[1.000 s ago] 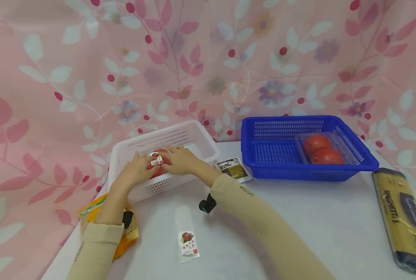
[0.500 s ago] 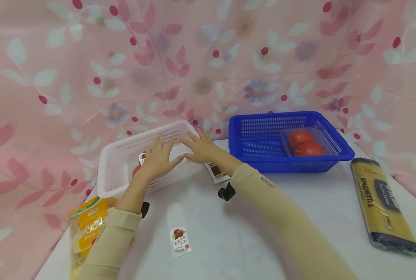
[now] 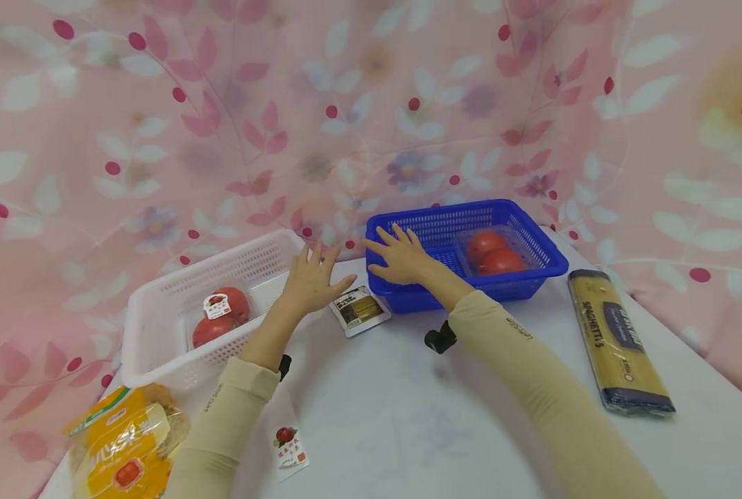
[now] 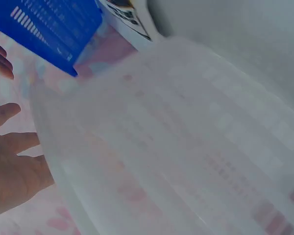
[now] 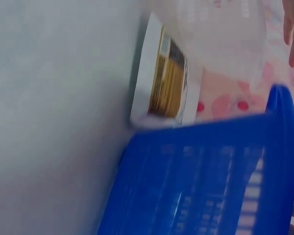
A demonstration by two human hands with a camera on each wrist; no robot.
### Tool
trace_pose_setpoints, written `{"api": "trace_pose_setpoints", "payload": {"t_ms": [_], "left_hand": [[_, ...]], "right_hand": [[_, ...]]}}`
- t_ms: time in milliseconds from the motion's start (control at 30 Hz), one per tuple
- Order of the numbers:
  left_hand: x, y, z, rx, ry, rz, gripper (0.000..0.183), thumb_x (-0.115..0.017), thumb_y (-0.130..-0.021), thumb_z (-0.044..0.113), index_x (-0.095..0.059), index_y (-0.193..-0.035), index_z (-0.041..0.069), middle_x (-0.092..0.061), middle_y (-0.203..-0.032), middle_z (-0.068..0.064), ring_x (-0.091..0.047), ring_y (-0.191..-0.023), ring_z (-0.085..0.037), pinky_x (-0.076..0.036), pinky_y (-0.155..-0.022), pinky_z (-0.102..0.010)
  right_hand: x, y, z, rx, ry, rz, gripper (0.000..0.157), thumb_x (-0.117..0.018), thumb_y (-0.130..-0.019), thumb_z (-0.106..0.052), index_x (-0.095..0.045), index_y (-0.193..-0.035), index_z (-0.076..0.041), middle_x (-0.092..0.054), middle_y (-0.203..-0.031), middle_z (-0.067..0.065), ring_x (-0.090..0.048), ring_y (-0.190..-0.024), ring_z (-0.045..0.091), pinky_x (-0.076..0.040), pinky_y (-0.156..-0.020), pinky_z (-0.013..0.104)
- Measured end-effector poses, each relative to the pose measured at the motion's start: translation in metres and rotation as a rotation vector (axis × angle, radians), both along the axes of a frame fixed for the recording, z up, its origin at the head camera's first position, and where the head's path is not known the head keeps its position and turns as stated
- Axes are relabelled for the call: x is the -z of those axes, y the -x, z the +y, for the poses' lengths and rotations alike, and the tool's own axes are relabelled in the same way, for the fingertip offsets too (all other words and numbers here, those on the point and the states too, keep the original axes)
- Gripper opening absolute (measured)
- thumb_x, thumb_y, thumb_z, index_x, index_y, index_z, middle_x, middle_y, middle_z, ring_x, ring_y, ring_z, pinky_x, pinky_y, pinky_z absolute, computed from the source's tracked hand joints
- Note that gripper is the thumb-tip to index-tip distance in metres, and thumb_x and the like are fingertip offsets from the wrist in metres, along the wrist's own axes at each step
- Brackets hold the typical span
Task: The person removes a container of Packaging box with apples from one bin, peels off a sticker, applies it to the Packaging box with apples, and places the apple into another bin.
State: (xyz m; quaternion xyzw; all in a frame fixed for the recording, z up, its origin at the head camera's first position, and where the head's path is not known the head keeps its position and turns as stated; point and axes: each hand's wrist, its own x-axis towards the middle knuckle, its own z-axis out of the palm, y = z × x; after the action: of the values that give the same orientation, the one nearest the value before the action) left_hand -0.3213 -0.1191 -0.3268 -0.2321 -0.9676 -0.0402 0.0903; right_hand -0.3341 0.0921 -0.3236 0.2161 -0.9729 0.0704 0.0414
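"Where does everything stand?"
"The blue basket (image 3: 508,287) sits right, the white basket (image 3: 146,326) left."
"The hands?"
"The right hand (image 3: 402,260) is at the blue one, the left hand (image 3: 311,281) nearer the white; both spread wide, gripping nothing. Reaching level should spare the packet (image 3: 360,310) between."

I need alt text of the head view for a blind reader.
A spread left hand hovers near a white basket, a spread right hand near a blue basket. Each basket holds two red fruits. A spaghetti pack lies at right.
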Motion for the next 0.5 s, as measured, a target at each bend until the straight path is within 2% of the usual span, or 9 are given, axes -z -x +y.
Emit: {"api": "trace_pose_setpoints", "payload": {"t_ms": [267, 500], "left_hand": [[0.003, 0.013, 0.046, 0.094, 0.033, -0.015, 0.078, -0.036, -0.088, 0.063, -0.024, -0.146, 0.012, -0.02, -0.147, -0.023, -0.013, -0.134, -0.043, -0.018, -0.104, -0.056], [0.004, 0.019, 0.077, 0.104, 0.047, -0.058, 0.076, -0.034, -0.088, 0.064, -0.026, -0.145, 0.014, -0.02, -0.148, -0.02, -0.015, -0.134, -0.041, -0.023, -0.103, -0.054]], "right_hand": [[0.005, -0.002, 0.042, 0.1, -0.004, -0.021, 0.064, -0.045, -0.092, -0.048, -0.022, -0.147, -0.023, -0.015, -0.15, 0.016, -0.008, -0.134, 0.045, -0.011, -0.104, 0.059], [0.0, -0.005, 0.071, 0.161, 0.041, -0.064, 0.066, -0.046, -0.092, -0.046, -0.023, -0.146, -0.018, -0.014, -0.15, 0.019, -0.011, -0.132, 0.049, -0.013, -0.101, 0.064]]}}
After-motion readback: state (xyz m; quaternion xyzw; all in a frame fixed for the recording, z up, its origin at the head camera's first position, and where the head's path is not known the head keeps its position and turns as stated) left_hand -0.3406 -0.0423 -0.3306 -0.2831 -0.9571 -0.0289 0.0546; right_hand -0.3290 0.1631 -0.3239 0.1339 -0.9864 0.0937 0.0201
